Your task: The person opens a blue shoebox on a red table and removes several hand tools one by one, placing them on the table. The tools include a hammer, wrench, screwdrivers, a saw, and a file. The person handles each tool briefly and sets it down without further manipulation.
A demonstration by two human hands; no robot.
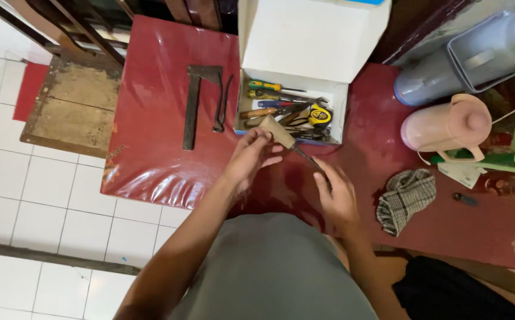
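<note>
Your left hand [251, 155] grips the chisel's [287, 140] wooden handle, your right hand [336, 192] pinches its blade tip, axis slanting toward the table's [151, 118] near edge.

Probably a home — tiled floor [44, 195], flasks [447, 124], toolbox [293, 109] on table [157, 160].

White tile floor [38, 201] left of the red table [157, 154]. Worn wooden chair [74, 101] on the floor, just beside that table. Dim, soft light.
</note>
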